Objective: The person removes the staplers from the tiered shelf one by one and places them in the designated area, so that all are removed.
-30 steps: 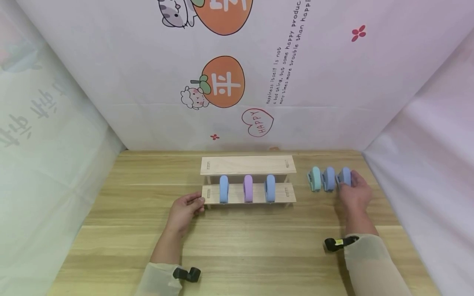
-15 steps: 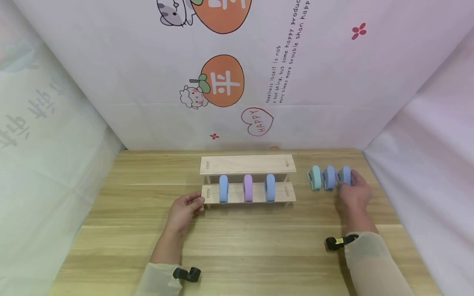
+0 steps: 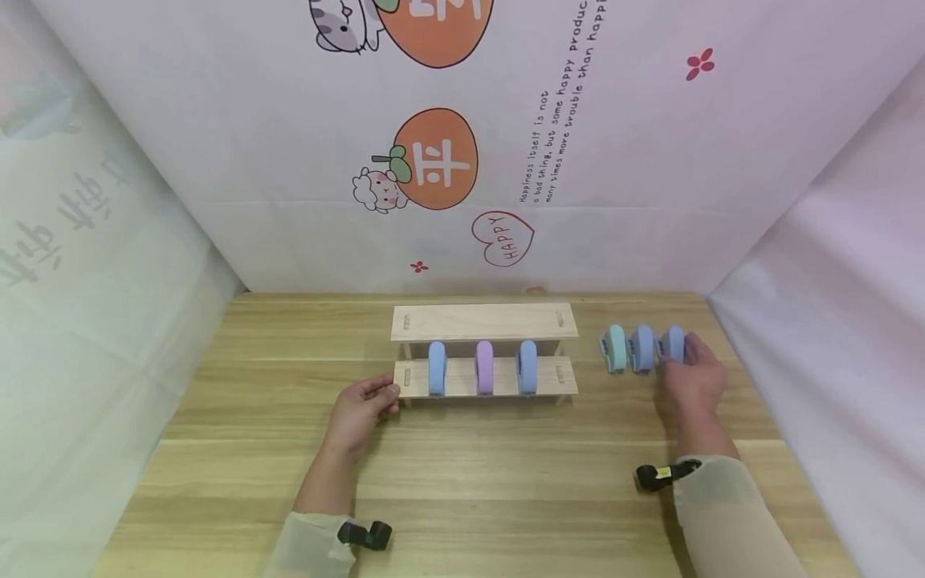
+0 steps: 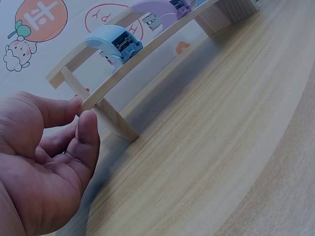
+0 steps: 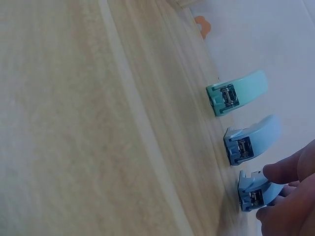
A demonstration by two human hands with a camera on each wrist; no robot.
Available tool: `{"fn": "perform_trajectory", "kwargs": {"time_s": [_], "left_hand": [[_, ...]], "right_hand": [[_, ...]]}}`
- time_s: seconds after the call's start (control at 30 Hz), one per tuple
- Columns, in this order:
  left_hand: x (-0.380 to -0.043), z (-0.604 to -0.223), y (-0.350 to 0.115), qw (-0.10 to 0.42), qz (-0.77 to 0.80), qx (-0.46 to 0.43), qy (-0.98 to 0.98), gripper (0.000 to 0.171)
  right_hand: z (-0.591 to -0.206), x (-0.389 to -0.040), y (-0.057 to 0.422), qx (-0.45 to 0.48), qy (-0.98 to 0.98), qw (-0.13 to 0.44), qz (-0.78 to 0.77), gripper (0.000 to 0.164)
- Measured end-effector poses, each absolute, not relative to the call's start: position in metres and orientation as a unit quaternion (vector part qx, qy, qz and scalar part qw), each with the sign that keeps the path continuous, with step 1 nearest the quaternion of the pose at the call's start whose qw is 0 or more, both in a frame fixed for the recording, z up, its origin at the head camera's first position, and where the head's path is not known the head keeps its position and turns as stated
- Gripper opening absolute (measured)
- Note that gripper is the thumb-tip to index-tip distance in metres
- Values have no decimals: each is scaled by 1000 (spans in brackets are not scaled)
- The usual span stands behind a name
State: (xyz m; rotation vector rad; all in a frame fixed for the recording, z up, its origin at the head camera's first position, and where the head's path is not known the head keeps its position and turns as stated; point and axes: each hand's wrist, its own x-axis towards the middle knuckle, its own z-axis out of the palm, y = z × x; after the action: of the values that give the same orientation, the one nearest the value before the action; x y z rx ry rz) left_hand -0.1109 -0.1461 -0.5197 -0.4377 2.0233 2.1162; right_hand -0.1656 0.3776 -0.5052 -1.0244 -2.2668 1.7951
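A small two-tier wooden shelf (image 3: 462,387) stands mid-table, its back board (image 3: 484,321) higher than the front one. My left hand (image 3: 364,409) pinches the front board's left corner between thumb and finger, as the left wrist view shows up close. Along that front board sit a light blue stapler (image 3: 437,369), a purple stapler (image 3: 484,368) and a blue stapler (image 3: 528,368). At the right, my right hand (image 3: 695,376) grips the end blue stapler (image 5: 256,191) of a row on the table; the fingers partly cover it.
Left of the gripped stapler, a second blue stapler (image 3: 641,348) and a mint green stapler (image 3: 615,349) stand side by side on the wooden table (image 3: 491,498). A white printed cloth (image 3: 614,160) rises behind the table, with more white cloth on both sides.
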Motion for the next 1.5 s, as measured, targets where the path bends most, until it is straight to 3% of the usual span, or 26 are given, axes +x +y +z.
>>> {"fn": "perform_trajectory", "kwargs": {"time_s": [1.5], "left_hand": [[-110, -520, -147, 92, 726, -145, 666, 38]], "right_hand": [[-489, -144, 364, -300, -751, 116, 576, 72]]}}
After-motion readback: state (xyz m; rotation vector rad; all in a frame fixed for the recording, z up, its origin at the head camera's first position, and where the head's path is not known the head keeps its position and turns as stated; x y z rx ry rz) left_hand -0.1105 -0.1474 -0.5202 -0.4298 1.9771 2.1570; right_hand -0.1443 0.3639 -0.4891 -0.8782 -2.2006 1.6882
